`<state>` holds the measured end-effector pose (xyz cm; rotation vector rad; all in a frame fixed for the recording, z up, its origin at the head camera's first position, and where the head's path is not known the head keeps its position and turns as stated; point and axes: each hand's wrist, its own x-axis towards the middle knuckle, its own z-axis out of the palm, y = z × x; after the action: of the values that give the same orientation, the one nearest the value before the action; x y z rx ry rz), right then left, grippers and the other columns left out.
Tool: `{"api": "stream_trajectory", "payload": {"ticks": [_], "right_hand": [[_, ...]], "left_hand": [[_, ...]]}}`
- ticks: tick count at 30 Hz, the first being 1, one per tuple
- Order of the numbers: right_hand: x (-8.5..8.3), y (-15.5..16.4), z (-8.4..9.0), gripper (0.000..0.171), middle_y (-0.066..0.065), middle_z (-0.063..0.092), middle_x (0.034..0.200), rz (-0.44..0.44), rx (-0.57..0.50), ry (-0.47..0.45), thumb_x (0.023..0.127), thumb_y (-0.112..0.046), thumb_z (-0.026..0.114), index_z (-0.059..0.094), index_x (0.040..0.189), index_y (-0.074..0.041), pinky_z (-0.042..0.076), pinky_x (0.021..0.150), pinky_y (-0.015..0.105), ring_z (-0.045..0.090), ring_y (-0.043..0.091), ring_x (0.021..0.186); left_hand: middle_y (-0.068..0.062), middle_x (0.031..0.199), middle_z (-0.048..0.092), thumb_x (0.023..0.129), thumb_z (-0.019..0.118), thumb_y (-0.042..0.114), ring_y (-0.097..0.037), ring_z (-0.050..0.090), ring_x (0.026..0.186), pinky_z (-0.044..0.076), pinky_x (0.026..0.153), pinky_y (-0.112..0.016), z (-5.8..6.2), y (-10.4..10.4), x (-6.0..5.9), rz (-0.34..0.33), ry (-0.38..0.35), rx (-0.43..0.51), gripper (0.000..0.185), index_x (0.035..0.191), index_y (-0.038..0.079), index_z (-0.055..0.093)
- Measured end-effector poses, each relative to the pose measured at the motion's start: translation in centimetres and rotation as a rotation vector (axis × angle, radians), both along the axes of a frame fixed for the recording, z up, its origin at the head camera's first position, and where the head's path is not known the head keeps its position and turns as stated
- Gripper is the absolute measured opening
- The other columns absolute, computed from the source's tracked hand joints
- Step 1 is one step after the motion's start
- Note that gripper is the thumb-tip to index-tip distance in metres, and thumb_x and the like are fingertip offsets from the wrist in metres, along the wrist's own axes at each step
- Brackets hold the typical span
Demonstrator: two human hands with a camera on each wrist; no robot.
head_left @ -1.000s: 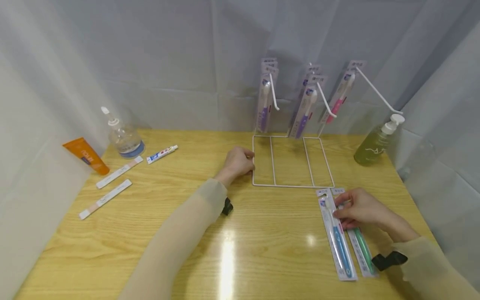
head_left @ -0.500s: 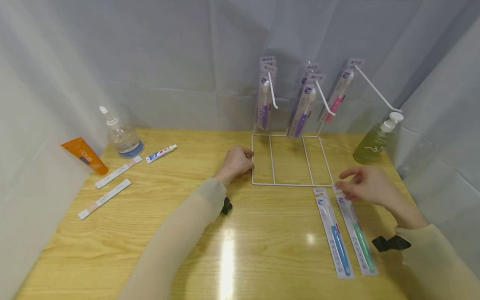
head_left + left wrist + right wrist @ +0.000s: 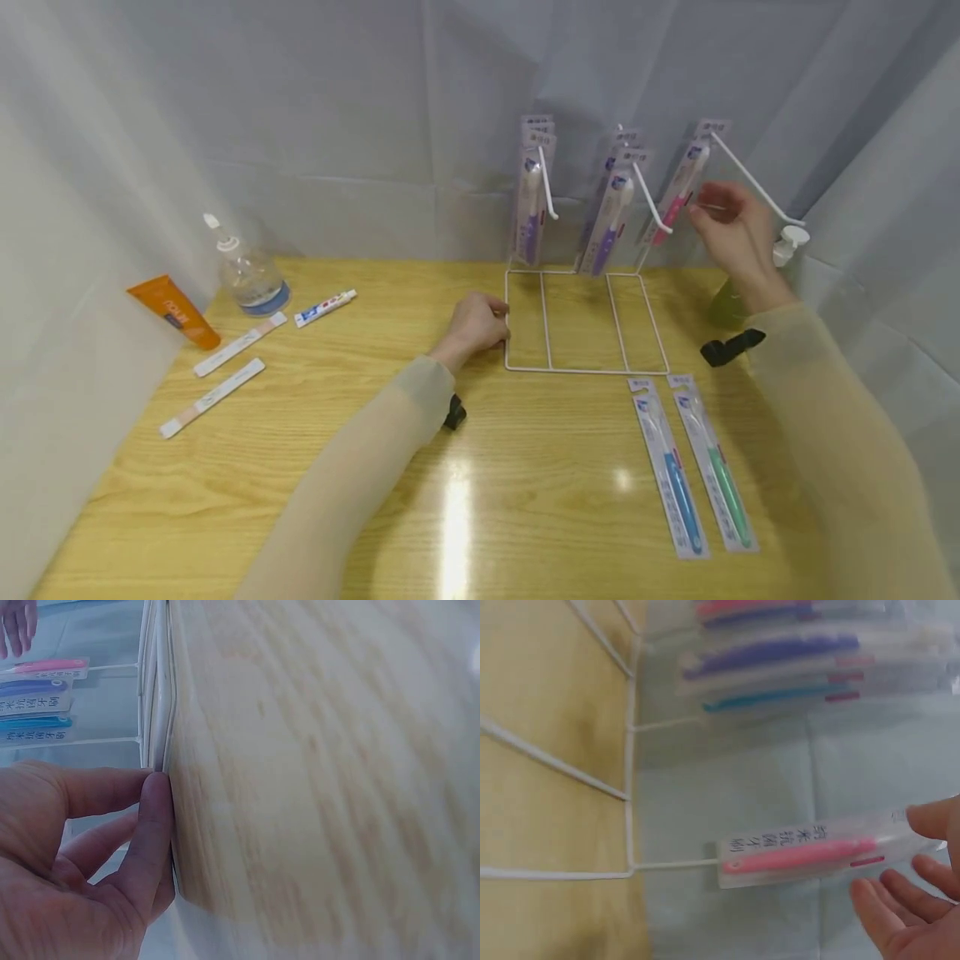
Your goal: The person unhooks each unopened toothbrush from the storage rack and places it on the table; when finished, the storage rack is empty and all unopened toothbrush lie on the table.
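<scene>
My left hand [image 3: 476, 323] pinches the left edge of a white wire display rack [image 3: 585, 372]; in the left wrist view, thumb and fingertip meet on its wire [image 3: 160, 712]. My right hand [image 3: 738, 237] is raised at the right hook, holding nothing, its fingers spread beside a packaged pink toothbrush [image 3: 672, 210] hanging there. In the right wrist view the fingers straddle the upper end of that pack [image 3: 802, 855]. Packaged purple toothbrushes [image 3: 530, 217] hang on the left and middle hooks. A packaged blue toothbrush [image 3: 681, 496] and a green one [image 3: 727, 492] lie side by side before the rack.
A green pump bottle [image 3: 726, 307] stands behind my right wrist, partly hidden. At the left are an orange tube [image 3: 174, 312], a clear pump bottle [image 3: 255, 279], a small toothpaste tube [image 3: 325, 308] and two slim white packets [image 3: 213, 398]. Curtains enclose the table.
My right hand has let go of the packaged toothbrushes on the table and risen to the pink one on the right hook. The left hand stays on the rack.
</scene>
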<state>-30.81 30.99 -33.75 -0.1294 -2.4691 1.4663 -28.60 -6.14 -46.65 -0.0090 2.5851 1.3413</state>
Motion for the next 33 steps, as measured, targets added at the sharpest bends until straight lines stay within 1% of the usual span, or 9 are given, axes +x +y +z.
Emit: {"api": "stream_trajectory", "payload": {"ticks": [3,6,10,13,16,21,28,31,33], "right_hand": [[-2.1,-0.4,0.6,0.032,-0.015,0.071,0.123,-0.038,-0.135,0.027,0.108,-0.026,0.07,0.069,0.139,-0.022,0.055,0.095,0.01,0.062,-0.006,0.109],[-3.1,-0.5,0.8,0.017,-0.021,0.067,0.107,-0.045,-0.258,0.029,0.107,-0.018,0.069,0.07,0.121,-0.027,0.056,0.092,0.01,0.062,-0.002,0.104],[-3.5,-0.9,0.9,0.016,-0.014,0.069,0.104,-0.017,-0.403,0.044,0.105,-0.008,0.069,0.07,0.113,-0.022,0.061,0.086,0.008,0.065,0.003,0.099],[-3.6,-1.2,0.8,0.016,-0.01,0.07,0.103,-0.002,-0.465,0.062,0.105,-0.004,0.068,0.069,0.112,-0.018,0.063,0.085,0.01,0.067,0.006,0.097],[-3.5,-1.3,0.7,0.014,-0.009,0.07,0.1,-0.004,-0.502,0.068,0.106,-0.003,0.067,0.069,0.109,-0.017,0.064,0.084,0.011,0.069,0.006,0.094],[-3.4,-1.1,0.4,0.015,-0.011,0.072,0.09,-0.045,-0.54,0.113,0.106,-0.003,0.069,0.069,0.102,-0.017,0.065,0.08,0.011,0.069,0.004,0.087],[-1.8,0.6,0.3,0.015,-0.009,0.078,0.08,-0.079,-0.59,0.189,0.102,0.002,0.07,0.073,0.098,-0.012,0.068,0.072,0.014,0.076,0.004,0.075],[-0.2,1.5,-0.1,0.015,-0.006,0.079,0.077,-0.076,-0.674,0.188,0.1,0.005,0.072,0.075,0.098,-0.01,0.07,0.069,0.019,0.079,0.006,0.072],[1.2,1.9,-0.6,0.016,-0.006,0.08,0.077,-0.06,-0.701,0.155,0.1,0.006,0.072,0.074,0.099,-0.01,0.07,0.068,0.02,0.08,0.006,0.071]], "left_hand": [[-0.019,0.12,0.085,0.083,0.072,-0.004,-0.014,0.075,0.065,0.067,0.061,-0.023,0.1,-0.1,0.0,0.006,-0.001,0.0,0.055,0.137,0.002,0.079],[-0.02,0.123,0.084,0.084,0.075,-0.004,-0.014,0.076,0.068,0.068,0.063,-0.025,0.3,0.0,0.2,-0.001,-0.02,0.003,0.055,0.138,0.002,0.078],[-0.015,0.118,0.086,0.081,0.077,-0.001,-0.012,0.076,0.064,0.068,0.061,-0.025,-1.8,-0.1,-1.5,0.008,-0.021,-0.017,0.056,0.137,0.006,0.08],[-0.014,0.121,0.086,0.081,0.079,0.0,-0.011,0.077,0.063,0.069,0.061,-0.025,-3.5,-0.4,-2.9,0.013,-0.026,-0.012,0.057,0.137,0.007,0.08],[-0.014,0.125,0.085,0.08,0.079,0.0,-0.012,0.078,0.065,0.069,0.062,-0.026,-3.9,-0.5,-3.2,0.01,-0.029,-0.01,0.058,0.138,0.008,0.08],[-0.012,0.126,0.085,0.081,0.077,-0.001,-0.012,0.077,0.068,0.069,0.063,-0.025,-3.1,-0.5,-2.6,0.0,-0.036,-0.033,0.059,0.139,0.01,0.08],[-0.014,0.124,0.086,0.08,0.074,-0.002,-0.012,0.077,0.064,0.068,0.059,-0.025,-3.3,-0.2,-2.5,0.003,-0.017,-0.025,0.059,0.137,0.008,0.08],[-0.016,0.127,0.085,0.081,0.071,-0.003,-0.013,0.078,0.068,0.069,0.063,-0.026,-1.9,0.0,-1.3,-0.013,-0.012,-0.007,0.059,0.14,0.004,0.078],[-0.017,0.125,0.085,0.081,0.068,-0.004,-0.013,0.077,0.068,0.068,0.062,-0.025,-0.9,0.1,-0.5,-0.02,0.005,-0.01,0.059,0.139,0.003,0.078]]}}
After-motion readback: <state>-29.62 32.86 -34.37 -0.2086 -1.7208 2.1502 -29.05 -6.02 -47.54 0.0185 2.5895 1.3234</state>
